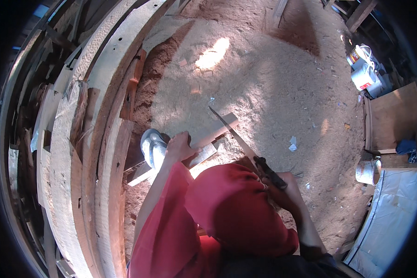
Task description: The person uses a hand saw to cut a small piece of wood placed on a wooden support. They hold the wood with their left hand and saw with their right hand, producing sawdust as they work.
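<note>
Below the head camera, the left hand (pixel 180 147) curls over the near end of a wooden plank (pixel 208 133), just right of a grey shoe (pixel 154 147). The right hand (pixel 285 185) is closed round the dark handle of a handsaw (pixel 238 140), whose blade slants across the plank's far end.

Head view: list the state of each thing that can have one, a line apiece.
Right hand: closed around the saw handle.
Saw: slanted across the board near its right end.
Board: in one piece.
Left hand: on the board's left end, grip unclear.
Long timbers: stacked at left.
White buckets: clustered upper right, contents unclear.
</note>
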Demonstrator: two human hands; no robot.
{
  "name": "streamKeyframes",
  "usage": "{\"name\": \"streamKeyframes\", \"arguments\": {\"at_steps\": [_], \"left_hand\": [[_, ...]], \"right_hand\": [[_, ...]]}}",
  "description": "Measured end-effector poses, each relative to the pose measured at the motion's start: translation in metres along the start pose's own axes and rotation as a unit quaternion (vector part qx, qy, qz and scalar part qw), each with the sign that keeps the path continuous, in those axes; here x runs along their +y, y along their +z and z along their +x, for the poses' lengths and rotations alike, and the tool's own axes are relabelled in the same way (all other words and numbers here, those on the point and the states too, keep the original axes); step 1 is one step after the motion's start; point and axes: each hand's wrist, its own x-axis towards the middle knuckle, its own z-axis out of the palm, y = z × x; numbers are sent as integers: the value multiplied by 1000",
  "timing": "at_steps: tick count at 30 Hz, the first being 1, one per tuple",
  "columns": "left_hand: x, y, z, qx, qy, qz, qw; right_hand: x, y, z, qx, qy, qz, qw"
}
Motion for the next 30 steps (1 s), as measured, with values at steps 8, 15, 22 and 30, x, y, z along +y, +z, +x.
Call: {"name": "streamKeyframes", "arguments": {"at_steps": [8, 15, 22, 30], "left_hand": [[-1, 1, -2, -1, -7, 4, 1000], [8, -1, 0, -3, -1, 3, 1000], [5, -3, -3, -9, -10, -16, 1000], [6, 6, -1, 3, 6, -2, 1000]], "right_hand": [[-44, -59, -69, -55, 45, -11, 997], [-7, -12, -20, -16, 41, 17, 999], [-21, -31, -57, -32, -4, -65, 997], [-1, -20, -36, -24, 66, 31, 997]]}}
